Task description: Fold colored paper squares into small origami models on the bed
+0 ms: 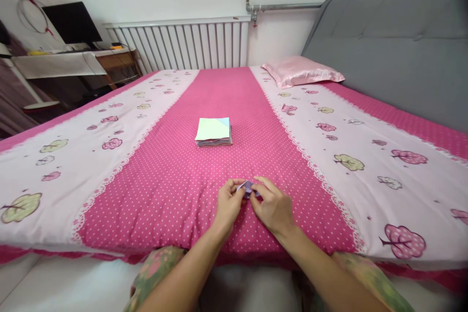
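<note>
A small piece of folded purple paper (247,186) is held between both hands, just over the near part of the bed. My left hand (229,202) pinches its left side between thumb and fingers. On the right side, my right hand (272,204) grips the paper with its thumb and fingertips. Fingers cover much of the paper, so its full shape is hidden. Beyond the hands lies a stack of square paper (213,129), with a pale green sheet and a bit of light blue on top.
The bed (175,175) has a pink dotted cover with white printed bands. A pink pillow (302,70) lies at the back right by a grey headboard (395,44). A radiator (190,44) lines the wall. At the far left, a monitor (73,23) stands on a desk (60,64).
</note>
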`<action>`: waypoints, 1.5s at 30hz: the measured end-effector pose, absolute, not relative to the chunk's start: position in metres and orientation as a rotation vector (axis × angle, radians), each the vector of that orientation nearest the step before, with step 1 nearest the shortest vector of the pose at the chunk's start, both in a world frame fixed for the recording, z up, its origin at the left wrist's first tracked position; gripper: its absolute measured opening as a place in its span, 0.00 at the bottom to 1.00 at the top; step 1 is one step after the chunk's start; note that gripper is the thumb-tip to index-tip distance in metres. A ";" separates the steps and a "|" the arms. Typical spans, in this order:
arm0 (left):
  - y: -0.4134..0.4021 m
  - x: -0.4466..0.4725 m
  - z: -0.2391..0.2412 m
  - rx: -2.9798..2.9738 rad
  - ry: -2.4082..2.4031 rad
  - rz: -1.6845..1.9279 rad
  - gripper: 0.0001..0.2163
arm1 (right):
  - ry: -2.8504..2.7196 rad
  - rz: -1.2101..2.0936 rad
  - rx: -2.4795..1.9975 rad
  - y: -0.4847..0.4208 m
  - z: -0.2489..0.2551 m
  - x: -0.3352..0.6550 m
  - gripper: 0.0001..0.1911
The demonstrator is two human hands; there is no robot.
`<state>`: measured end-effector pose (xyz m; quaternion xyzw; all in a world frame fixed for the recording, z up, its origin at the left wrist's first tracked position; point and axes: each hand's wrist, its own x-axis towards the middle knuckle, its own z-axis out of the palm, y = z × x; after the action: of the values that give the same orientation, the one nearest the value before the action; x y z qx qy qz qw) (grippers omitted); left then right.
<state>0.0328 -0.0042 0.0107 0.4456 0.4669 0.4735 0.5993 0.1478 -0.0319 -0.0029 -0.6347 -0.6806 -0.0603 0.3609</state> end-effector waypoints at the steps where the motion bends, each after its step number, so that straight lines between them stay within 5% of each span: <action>1: -0.004 0.033 0.010 1.039 1.084 1.095 0.07 | -1.764 -0.166 -1.634 -0.032 -0.003 0.148 0.08; 27: -0.005 0.033 0.017 0.984 1.100 1.120 0.08 | -1.874 -0.161 -1.458 -0.033 0.002 0.148 0.09; 45: -0.003 0.033 0.014 0.903 1.047 1.115 0.13 | -1.662 0.262 -1.410 -0.029 0.004 0.152 0.08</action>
<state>0.0326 -0.0029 0.0140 0.3943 0.4572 0.4872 0.6310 0.1515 -0.0285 0.0044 -0.5717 -0.6739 0.1060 0.4558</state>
